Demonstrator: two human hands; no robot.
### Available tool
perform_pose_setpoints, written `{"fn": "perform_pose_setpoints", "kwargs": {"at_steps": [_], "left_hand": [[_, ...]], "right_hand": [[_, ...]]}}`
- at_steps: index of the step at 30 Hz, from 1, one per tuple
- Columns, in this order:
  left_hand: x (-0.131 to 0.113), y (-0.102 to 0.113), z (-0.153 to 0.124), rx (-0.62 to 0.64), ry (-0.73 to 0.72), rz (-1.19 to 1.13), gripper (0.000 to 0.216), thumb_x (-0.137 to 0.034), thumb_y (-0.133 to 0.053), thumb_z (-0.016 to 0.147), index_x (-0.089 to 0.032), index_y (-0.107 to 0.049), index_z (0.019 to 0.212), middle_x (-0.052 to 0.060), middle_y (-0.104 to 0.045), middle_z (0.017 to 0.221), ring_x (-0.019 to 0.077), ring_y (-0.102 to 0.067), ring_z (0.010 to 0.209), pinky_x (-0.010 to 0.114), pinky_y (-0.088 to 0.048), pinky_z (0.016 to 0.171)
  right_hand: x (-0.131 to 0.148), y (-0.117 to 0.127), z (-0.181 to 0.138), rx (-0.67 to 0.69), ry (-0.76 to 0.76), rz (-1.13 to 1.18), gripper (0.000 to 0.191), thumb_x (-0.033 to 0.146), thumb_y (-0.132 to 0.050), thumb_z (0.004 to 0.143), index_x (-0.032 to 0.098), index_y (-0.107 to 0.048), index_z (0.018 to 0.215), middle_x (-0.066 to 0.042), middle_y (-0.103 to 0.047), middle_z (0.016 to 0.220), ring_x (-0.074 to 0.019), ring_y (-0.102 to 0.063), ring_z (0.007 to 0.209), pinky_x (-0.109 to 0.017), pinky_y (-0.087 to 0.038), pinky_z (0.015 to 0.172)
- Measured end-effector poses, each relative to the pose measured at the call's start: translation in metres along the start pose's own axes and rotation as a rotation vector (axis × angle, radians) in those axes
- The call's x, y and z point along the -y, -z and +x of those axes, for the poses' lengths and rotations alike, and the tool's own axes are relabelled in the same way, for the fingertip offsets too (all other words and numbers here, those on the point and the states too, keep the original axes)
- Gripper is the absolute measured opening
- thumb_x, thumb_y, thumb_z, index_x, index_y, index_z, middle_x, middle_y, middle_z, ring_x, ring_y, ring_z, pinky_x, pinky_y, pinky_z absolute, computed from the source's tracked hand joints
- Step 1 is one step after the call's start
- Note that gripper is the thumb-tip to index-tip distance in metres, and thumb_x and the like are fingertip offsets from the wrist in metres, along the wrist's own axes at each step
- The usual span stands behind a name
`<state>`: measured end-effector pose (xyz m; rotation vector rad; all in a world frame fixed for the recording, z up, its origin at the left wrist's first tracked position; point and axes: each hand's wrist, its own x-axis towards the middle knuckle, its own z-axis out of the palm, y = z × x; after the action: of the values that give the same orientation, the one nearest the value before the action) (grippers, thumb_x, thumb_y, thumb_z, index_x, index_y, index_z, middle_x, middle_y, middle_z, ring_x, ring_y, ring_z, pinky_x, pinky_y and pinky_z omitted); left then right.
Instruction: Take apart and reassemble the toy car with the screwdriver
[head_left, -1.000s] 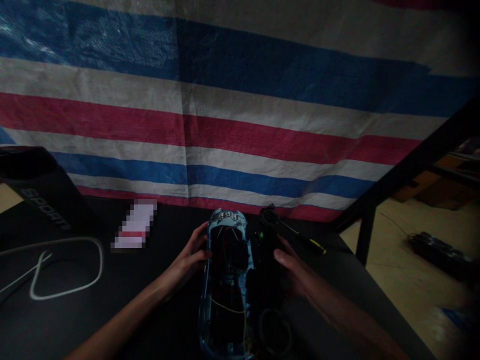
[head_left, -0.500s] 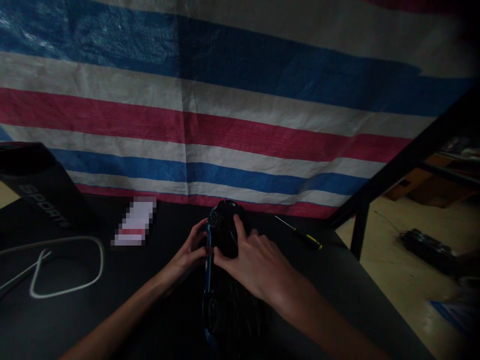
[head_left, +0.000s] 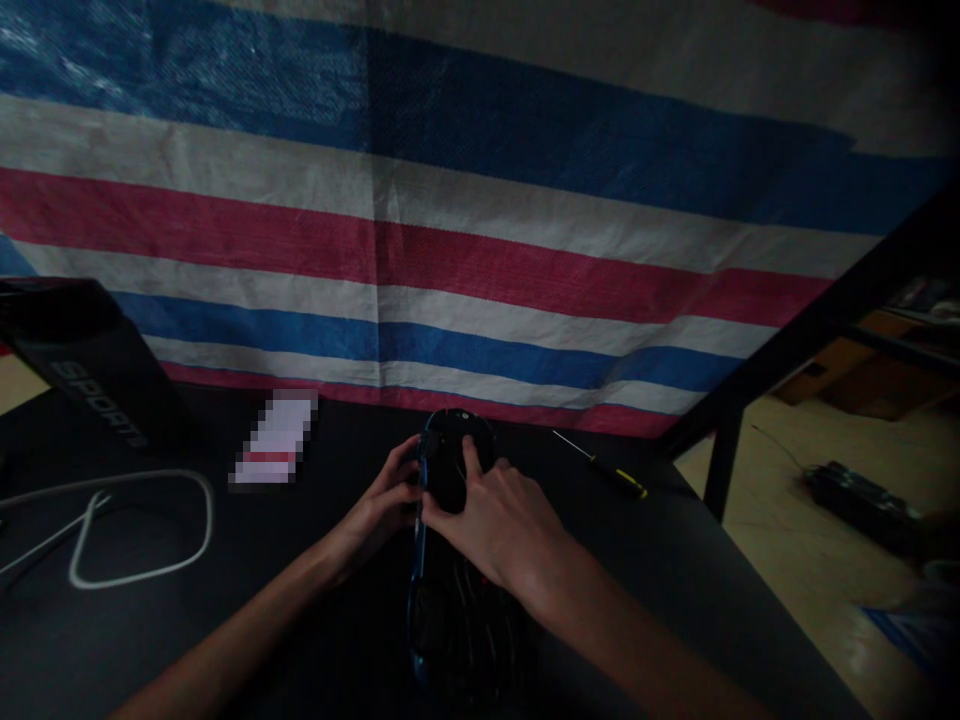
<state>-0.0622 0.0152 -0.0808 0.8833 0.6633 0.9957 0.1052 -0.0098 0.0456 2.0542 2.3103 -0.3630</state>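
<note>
What looks like a blue toy car (head_left: 442, 600), its dark underside and wheels facing up, lies lengthwise before me on the black table. My left hand (head_left: 391, 490) grips its left edge near the far end, thumb and fingers apart on the blue side. My right hand (head_left: 504, 515) lies over the dark underside, index finger stretched toward the far end and thumb at the left edge; its other fingers curl round the right side, partly hidden. Dim light hides the details of the underside. To the right lies a screwdriver (head_left: 621, 480) with a black and yellow handle.
At the left stands a black box (head_left: 105, 375) lettered SPORTS, with a white cable (head_left: 208, 520) looped in front. A pixelated pale card-like item (head_left: 277, 435) lies on the table (head_left: 300, 640). Behind hangs a striped tarp (head_left: 480, 250). A dark frame post (head_left: 724, 455) rises at the right.
The car has turned slightly, so its wheels show less and its underside faces me more. Both hands stay on it, and the view has shifted a little.
</note>
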Motion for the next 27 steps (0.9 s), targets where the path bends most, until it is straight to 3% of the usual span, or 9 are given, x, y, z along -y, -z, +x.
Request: {"fn": "perform_pose_setpoints", "kwargs": {"at_steps": [10, 27], "left_hand": [[-0.001, -0.003, 0.002, -0.028, -0.005, -0.005, 0.070, -0.031, -0.075, 0.091, -0.039, -0.043, 0.153, 0.007, -0.055, 0.147, 0.0290, -0.059, 0.129, 0.043, -0.045, 0.107], [-0.005, -0.005, 0.000, -0.092, 0.017, 0.031, 0.068, -0.033, -0.079, 0.090, -0.038, -0.047, 0.150, 0.006, -0.056, 0.138, 0.0242, -0.062, 0.117, 0.038, -0.051, 0.098]], "right_hand": [[0.005, -0.002, -0.004, -0.033, -0.025, -0.047, 0.092, 0.061, -0.049, 0.096, -0.001, -0.033, 0.162, -0.033, -0.070, 0.120, -0.0359, -0.074, 0.106, -0.045, -0.057, 0.089], [0.001, -0.012, 0.002, -0.036, -0.018, -0.048, 0.090, 0.063, -0.048, 0.099, 0.000, -0.034, 0.162, -0.033, -0.068, 0.122, -0.0365, -0.073, 0.105, -0.045, -0.057, 0.087]]}}
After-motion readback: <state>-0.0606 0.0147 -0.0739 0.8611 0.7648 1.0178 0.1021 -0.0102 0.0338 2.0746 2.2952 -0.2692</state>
